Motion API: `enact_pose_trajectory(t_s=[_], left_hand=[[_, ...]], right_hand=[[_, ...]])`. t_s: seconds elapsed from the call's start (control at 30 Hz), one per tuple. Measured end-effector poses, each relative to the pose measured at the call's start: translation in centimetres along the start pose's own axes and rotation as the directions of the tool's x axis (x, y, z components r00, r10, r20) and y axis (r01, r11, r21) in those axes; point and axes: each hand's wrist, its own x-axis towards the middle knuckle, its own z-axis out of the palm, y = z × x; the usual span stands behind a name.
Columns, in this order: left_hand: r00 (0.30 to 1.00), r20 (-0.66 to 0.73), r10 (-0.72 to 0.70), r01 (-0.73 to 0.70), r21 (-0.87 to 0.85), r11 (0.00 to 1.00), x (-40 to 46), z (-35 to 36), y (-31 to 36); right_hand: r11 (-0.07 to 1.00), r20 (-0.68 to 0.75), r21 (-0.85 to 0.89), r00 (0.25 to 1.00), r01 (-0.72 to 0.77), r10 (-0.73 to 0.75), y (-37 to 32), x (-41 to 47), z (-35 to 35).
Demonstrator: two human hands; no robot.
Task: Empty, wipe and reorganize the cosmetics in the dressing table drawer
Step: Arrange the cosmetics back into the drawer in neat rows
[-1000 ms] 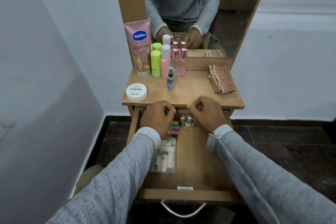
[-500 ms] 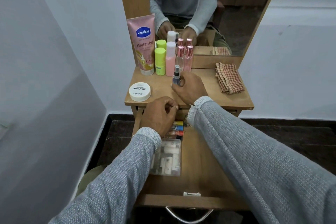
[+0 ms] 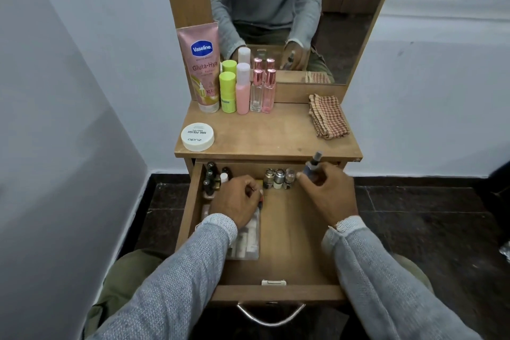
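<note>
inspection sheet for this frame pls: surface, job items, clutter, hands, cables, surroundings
Surface: wooden tabletop; drawer pulled open below it.
Job's things: small spray bottle in right hand; three silver-capped bottles at drawer back; dark bottles back left; clear pouch in drawer.
Clutter: Vaseline tube, green, pink and clear bottles, white jar, checked cloth on top.
Grippers: left hand curled over drawer items, hold unclear; right hand grips the spray bottle.
Cables: nothing seen.
Surroundings: mirror, white walls, dark floor.
</note>
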Motion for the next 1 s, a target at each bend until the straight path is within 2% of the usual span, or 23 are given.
enact_pose_trajectory(t_s=[0.23,0.4,0.7,1.0], left_hand=[[1.000,0.026,-0.012,0.012,0.008,1.000,0.0,1.1,-1.0],[0.999,0.042,-0.012,0.013,-0.008,1.000,0.1,1.5,-1.4],[0.998,0.050,-0.039,0.039,0.004,0.999,0.2,1.7,-2.0],[0.998,0.050,-0.041,0.041,0.005,0.999,0.4,2.0,-2.0]], right_hand=[[0.972,0.107,-0.184,0.980,-0.145,0.167,2.2,-0.3,2.1],[0.951,0.104,-0.157,0.953,-0.266,0.284,2.1,0.6,3.5],[0.918,0.088,-0.207,0.928,-0.340,0.363,2.5,1.2,4.3],[0.922,0.093,-0.176,0.927,-0.345,0.365,2.7,1.0,4.5]])
